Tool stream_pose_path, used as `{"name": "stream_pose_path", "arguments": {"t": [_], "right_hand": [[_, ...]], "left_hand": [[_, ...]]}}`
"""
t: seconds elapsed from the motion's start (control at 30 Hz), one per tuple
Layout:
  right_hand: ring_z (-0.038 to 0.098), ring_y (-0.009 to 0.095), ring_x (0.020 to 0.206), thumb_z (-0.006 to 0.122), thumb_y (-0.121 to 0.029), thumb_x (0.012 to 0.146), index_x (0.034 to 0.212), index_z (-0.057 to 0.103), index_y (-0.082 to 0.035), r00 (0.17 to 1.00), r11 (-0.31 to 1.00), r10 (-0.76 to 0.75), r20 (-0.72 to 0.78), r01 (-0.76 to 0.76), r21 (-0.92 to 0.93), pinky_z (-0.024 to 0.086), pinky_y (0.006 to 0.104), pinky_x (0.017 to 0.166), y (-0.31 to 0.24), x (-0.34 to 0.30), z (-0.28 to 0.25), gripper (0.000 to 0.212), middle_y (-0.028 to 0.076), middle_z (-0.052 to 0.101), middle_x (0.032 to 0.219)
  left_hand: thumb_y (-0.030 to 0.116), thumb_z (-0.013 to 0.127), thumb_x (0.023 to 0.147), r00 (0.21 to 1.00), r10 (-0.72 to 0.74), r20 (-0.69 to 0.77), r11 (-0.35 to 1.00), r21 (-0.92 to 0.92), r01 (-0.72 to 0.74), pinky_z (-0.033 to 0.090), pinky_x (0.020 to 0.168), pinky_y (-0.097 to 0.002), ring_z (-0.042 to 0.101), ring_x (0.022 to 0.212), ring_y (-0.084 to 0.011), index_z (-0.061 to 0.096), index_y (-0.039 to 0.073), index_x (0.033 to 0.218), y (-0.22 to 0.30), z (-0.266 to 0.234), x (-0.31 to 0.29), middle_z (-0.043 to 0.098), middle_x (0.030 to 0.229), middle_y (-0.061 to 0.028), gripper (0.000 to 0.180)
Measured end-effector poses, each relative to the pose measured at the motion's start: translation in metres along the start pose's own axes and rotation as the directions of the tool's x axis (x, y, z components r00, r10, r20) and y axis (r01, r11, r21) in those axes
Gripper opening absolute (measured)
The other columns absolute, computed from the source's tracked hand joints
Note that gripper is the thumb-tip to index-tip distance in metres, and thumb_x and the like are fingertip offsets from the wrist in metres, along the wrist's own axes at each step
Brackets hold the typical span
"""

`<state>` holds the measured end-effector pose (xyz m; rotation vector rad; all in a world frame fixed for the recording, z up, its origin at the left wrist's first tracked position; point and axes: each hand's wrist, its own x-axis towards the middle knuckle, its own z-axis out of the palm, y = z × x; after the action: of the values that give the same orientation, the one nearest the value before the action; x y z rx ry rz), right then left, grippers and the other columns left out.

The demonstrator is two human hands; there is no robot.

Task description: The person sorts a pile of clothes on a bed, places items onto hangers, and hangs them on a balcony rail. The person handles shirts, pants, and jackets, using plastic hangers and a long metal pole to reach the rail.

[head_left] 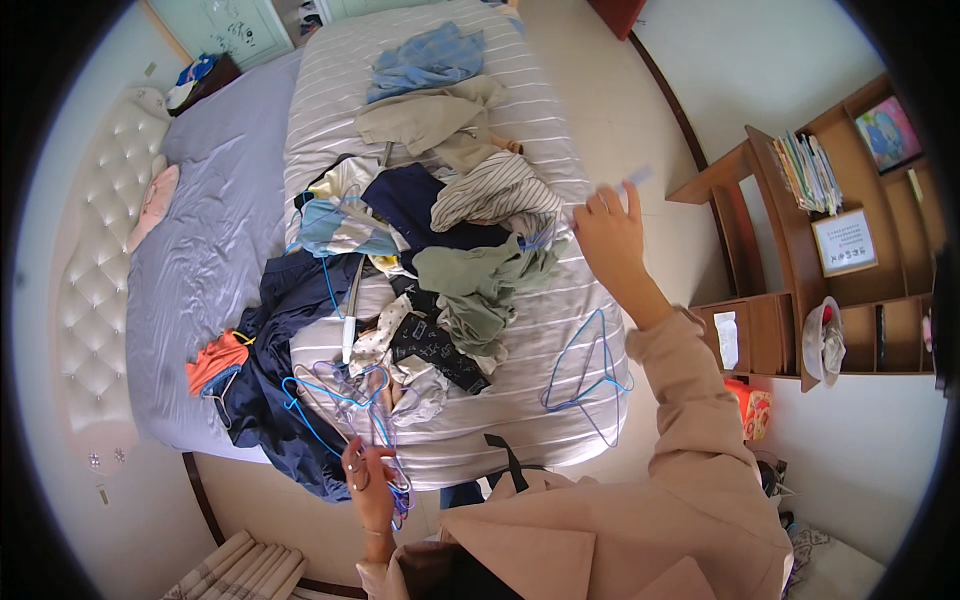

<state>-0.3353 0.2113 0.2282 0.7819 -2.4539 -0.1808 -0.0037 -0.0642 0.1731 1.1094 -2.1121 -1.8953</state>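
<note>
Left hand (368, 480) grips a hanger bunch (378, 425), fingers wrapped, probably to keep it together. Right hand (610, 235) raised, fingers curled; can't tell if gripping. Blue hanger (603, 379) on bed (520, 420) between hands; clothes pile (480, 290) beyond left hand.

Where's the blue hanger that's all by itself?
In the head view, the lone blue hanger lies at the near right corner of the bed, right of the black patterned garment and lower in the picture than the right hand.

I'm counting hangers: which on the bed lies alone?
The slim blue hanger at right, clear of the clothes pile and the tangled blue-purple hangers by the left hand.
</note>
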Motion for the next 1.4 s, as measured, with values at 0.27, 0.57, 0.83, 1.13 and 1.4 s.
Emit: {"name": "stream_pose_path", "arguments": {"t": [0.27, 0.57, 0.83, 1.13, 1.4], "right_hand": [[0.051, 0.019, 0.05, 0.062, -0.01, 0.069, 0.082, 0.064, -0.012, 0.969, 0.68, 0.243, 0.038, -0.197, 0.706, 0.04, 0.0292, 0.048, -0.002, -0.023, -0.061, 0.013, 0.003, 0.052, 0.06], [0.058, 0.027, 0.063, 0.051, -0.012, 0.072, 0.07, 0.058, -0.014, 0.954, 0.951, 0.064, 0.292, -0.147, 0.271, 0.045, 0.0378, 0.051, -0.04, -0.039, 0.048, 0.008, 0.007, 0.055, 0.068], [0.049, 0.011, 0.053, 0.061, -0.017, 0.079, 0.09, 0.061, -0.003, 0.715, 0.294, 0.666, -0.214, 0.011, 0.956, 0.036, 0.0245, 0.047, -0.019, 0.042, -0.075, 0.017, 0.003, 0.056, 0.065], [0.035, 0.004, 0.05, 0.056, -0.016, 0.083, 0.092, 0.06, -0.001, 0.311, -0.282, 0.784, 0.537, -0.592, 0.755, 0.029, 0.02, 0.044, -0.027, -0.159, 0.052, 0.019, -0.004, 0.043, 0.056], [0.033, 0.006, 0.044, 0.049, -0.025, 0.087, 0.092, 0.055, -0.01, -0.088, -0.889, 0.419, 0.904, -0.24, 0.389, 0.027, 0.0207, 0.038, -0.035, -0.285, 0.06, 0.017, -0.003, 0.04, 0.058]], "left_hand": [[0.026, 0.039, 0.092, 0.914, -0.1, 0.393, 0.993, -0.021, 0.118, 0.038, 0.053, -0.0182, 0.045, 0.056, -0.0049, 0.051, 0.002, 0.102, 0.01, 0.061, 0.004, 0.061, 0.076, -0.0041, 0.028], [0.019, 0.04, 0.092, 0.984, -0.018, 0.178, 1.0, -0.014, 0.021, 0.035, 0.049, -0.0157, 0.043, 0.05, -0.0041, 0.053, -0.001, 0.099, 0.031, 0.041, 0.004, 0.061, 0.078, -0.0052, 0.025], [0.022, 0.04, 0.091, 0.995, -0.003, 0.1, 0.998, -0.057, 0.009, 0.037, 0.055, -0.0155, 0.047, 0.059, -0.003, 0.056, 0.0, 0.095, 0.008, 0.025, -0.007, 0.063, 0.075, -0.0043, 0.028], [0.03, 0.041, 0.091, 0.93, -0.066, 0.361, 0.979, -0.154, 0.13, 0.037, 0.057, -0.0167, 0.047, 0.063, -0.0038, 0.061, 0.001, 0.096, 0.019, 0.098, 0.02, 0.061, 0.075, -0.0037, 0.035], [0.052, 0.051, 0.08, 0.657, -0.49, 0.572, 0.846, 0.131, 0.517, 0.034, 0.091, -0.0362, 0.042, 0.11, -0.0214, 0.039, -0.001, 0.123, -0.112, 0.175, 0.046, 0.04, 0.125, -0.0133, 0.069]]}}
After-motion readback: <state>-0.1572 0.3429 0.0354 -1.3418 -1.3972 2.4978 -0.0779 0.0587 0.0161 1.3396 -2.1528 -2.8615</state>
